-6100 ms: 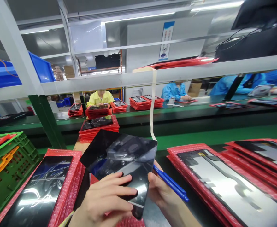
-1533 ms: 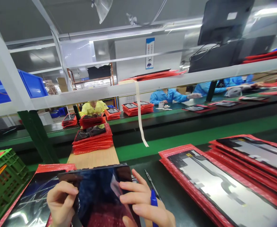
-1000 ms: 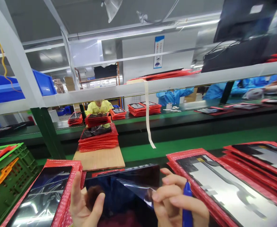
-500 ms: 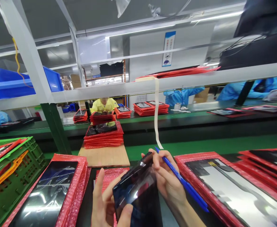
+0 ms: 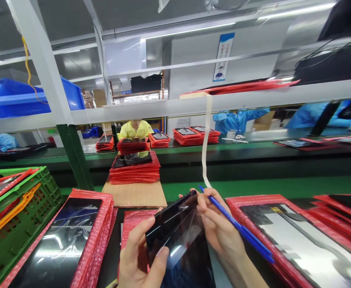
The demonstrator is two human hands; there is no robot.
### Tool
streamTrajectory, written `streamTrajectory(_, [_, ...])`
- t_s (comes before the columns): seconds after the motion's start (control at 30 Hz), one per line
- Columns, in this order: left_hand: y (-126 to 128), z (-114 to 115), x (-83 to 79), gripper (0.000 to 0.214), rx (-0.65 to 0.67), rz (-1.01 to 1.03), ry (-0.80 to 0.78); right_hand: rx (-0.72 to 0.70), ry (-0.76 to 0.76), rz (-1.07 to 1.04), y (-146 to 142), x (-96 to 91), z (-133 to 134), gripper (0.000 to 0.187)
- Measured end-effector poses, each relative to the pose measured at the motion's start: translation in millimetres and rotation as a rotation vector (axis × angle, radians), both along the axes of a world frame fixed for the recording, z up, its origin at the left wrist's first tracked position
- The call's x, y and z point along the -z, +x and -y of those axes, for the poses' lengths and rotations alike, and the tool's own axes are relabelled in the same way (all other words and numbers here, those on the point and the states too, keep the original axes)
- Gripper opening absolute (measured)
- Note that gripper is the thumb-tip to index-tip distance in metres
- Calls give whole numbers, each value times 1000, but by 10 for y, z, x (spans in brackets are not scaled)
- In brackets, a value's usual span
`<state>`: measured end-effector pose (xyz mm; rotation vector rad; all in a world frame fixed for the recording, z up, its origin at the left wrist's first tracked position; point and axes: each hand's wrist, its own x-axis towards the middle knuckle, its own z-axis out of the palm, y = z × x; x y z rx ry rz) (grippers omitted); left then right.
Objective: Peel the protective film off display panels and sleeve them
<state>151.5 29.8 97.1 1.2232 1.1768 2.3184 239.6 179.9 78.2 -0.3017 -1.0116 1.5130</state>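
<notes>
As R hand (image 5: pixel 220 230) grips pen (image 5: pixel 242 229), L hand (image 5: pixel 139 258) panel (image 5: pixel 187 244), far edge slants up R; long axis unclr.

Head view, forward-down, close in; far right perhaps blurred.

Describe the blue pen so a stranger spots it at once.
Start at the red-wrapped stack at lower right, topped by a silver-faced panel. Just left of it is the right hand, with the blue pen slanting across it. Slim and blue, it stands apart from the flat dark panel beside it.
</notes>
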Motion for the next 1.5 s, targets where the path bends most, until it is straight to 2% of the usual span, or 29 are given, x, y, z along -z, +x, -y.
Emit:
streamTrajectory(0.13, [-54, -28, -10, 35, 40, 50, -9, 13, -73, 41, 25, -55, 17, 30])
streamTrajectory(0.3, [-203, -45, 28, 23, 43, 12, -155, 4, -157, 67, 59, -111, 20, 32])
streamTrajectory(0.43, [-307, -72, 49, 36, 128, -12, -85, 10, -262, 68, 72, -115, -4, 32])
streamTrajectory(0.53, [-351, -101, 55, 33, 228, 78, -48, -22, -329, 62, 72, -71, -56, 33])
streamTrajectory(0.67, [-374, -131, 38, 30, 268, 236, -132, -36, -283, 3, 80, 16, -146, 30])
streamTrajectory(0.93, [-446, -200, -2, 31, 251, 338, -165, -167, -283, -138, 114, 32, -184, 24])
streamTrajectory(1.07, [-455, -223, 6, 38, 350, 397, -172, -177, -295, -160, 121, 25, -199, 26])
streamTrajectory(1.13, [-467, -238, 19, 40, 358, 403, -178, -132, -312, -124, 109, 21, -206, 27])
streamTrajectory(1.33, [-535, -261, 99, 32, 188, 346, -227, 19, -259, 59, 29, 54, -82, 37])
streamTrajectory(1.43, [-578, -251, 164, 32, 182, 371, -282, 50, -137, 163, -26, 184, 42, 42])
streamTrajectory(1.5, [-619, -240, 230, 37, 177, 384, -351, 16, -100, 251, -79, 329, 99, 37])
